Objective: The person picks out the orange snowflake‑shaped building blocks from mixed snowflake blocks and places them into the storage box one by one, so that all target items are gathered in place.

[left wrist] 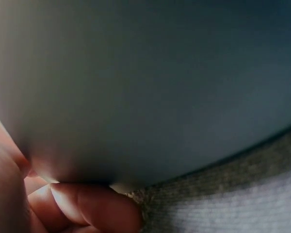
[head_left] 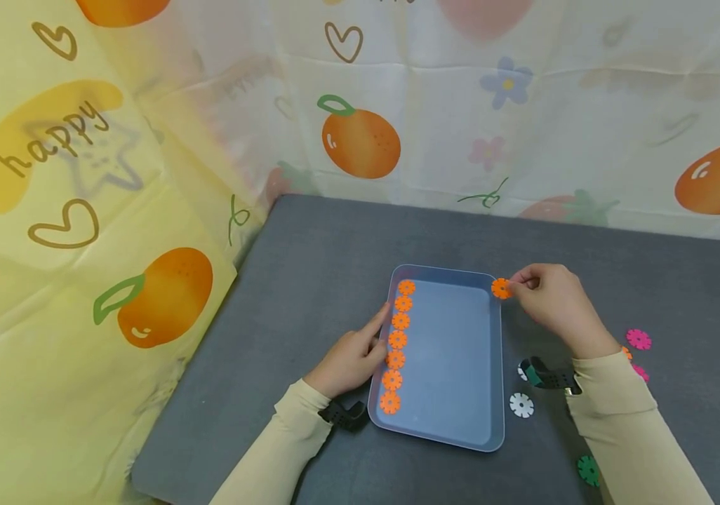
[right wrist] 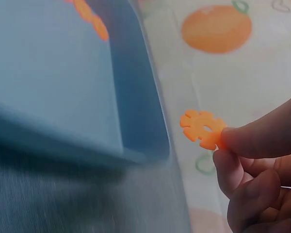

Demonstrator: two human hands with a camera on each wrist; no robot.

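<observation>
My right hand pinches an orange notched plastic disc by its edge, between thumb and index fingertip. In the head view this disc overlaps the far right corner of a blue-grey rectangular tray. Several orange discs of the same kind, one of them a notched disc, lie in a straight column along the tray's left side. My left hand holds the tray's left wall, index finger stretched along the rim. Close up in the left wrist view, curled fingers sit against the tray's outer side.
Right of the tray lie a white disc, a green disc and a pink disc. More pieces are partly hidden by my right sleeve. A printed cloth hangs behind the grey table and along its left.
</observation>
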